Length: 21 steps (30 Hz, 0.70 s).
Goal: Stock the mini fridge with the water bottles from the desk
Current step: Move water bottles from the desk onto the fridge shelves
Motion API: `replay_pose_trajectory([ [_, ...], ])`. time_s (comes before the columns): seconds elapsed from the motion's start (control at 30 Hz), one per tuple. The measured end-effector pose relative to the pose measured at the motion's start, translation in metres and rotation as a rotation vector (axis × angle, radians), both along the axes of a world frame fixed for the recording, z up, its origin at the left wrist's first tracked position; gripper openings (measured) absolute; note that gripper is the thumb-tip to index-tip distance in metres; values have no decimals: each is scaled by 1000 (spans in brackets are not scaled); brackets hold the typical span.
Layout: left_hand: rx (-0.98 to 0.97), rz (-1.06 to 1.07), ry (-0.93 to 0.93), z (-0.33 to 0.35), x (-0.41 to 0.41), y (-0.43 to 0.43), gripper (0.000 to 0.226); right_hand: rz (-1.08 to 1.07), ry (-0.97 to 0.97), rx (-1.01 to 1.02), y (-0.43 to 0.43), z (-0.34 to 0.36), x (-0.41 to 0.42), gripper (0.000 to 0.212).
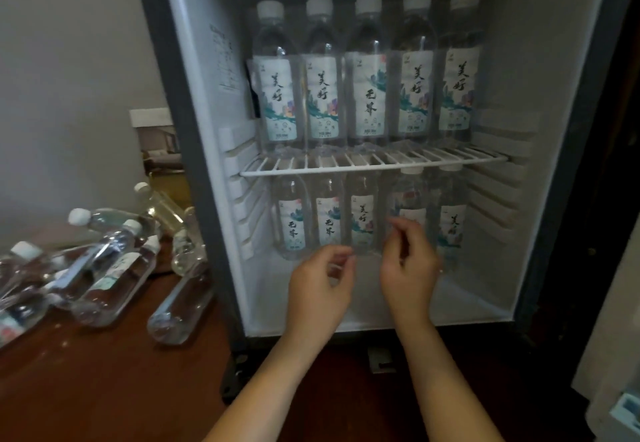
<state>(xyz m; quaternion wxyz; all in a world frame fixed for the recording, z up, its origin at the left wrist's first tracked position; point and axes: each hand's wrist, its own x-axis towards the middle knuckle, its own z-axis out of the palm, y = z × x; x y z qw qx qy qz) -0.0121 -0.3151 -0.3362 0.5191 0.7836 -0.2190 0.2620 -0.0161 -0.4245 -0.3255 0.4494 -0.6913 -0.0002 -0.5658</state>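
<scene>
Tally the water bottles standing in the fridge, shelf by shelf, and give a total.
Upper-shelf bottles: 5
Lower-row bottles: 5
Total in the fridge: 10
The desk pile overlaps too much to count.

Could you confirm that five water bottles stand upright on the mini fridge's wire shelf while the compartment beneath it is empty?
Not quite. The head view shows that the compartment beneath the wire shelf is not empty: a lower row of water bottles, also five, stands upright there. The upper row of water bottles is as you say.
</scene>
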Motion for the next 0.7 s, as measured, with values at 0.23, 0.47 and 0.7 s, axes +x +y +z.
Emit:
replay_pose_trajectory([
  [0.23, -194, 205, -154, -13, -28, 105, 23, 441, 64, -363, 105, 7, -26, 22],
  [0.47, -150, 539, 79, -42, -3, 209, 17, 832, 448, -289, 205, -8, -14, 22],
  [0.7, -87, 616, 437, -46, 52, 244, 23, 594, 775, 36, 245, -32, 31, 40],
])
